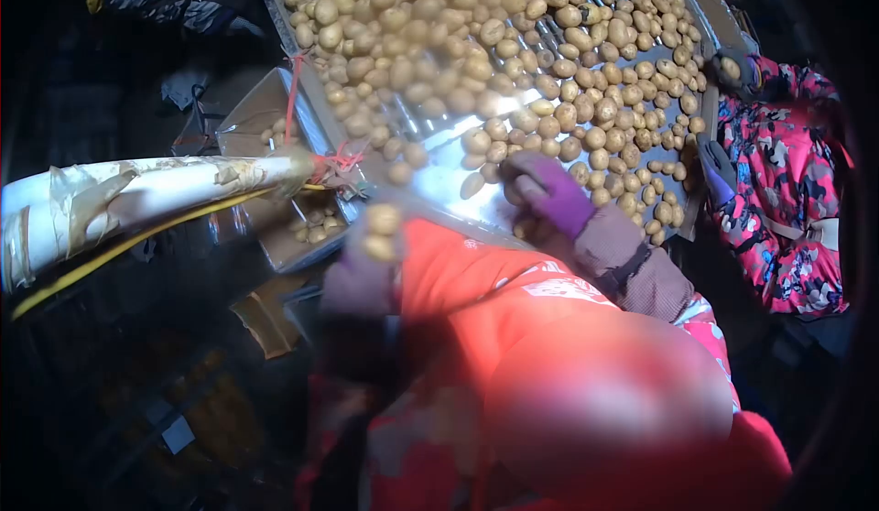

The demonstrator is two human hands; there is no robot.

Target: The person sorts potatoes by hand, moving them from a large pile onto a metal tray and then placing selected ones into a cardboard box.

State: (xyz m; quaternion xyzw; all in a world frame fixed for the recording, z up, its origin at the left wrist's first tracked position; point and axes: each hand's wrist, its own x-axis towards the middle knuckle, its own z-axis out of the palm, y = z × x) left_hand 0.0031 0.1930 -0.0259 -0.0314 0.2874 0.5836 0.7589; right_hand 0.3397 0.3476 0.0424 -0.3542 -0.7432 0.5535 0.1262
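My left hand (355, 277), blurred in a dark glove, is closed around potatoes (383, 220); two of them show, held beside the box at the table's near left corner. My right hand (548, 192), in a purple and grey glove, is over the near edge of the sorting table (449, 186). Its fingers are curled, and what they hold, if anything, is hidden. Many loose potatoes (604, 108) cover the table beyond both hands, thickest at the far left.
A white taped pipe (156, 195) with a yellow hose (137, 247) comes in from the left. Below it stands a lined box (286, 250) with some potatoes. At the right, a co-worker in a patterned pink jacket (778, 200) has gloved hands at the table edge, one with a potato.
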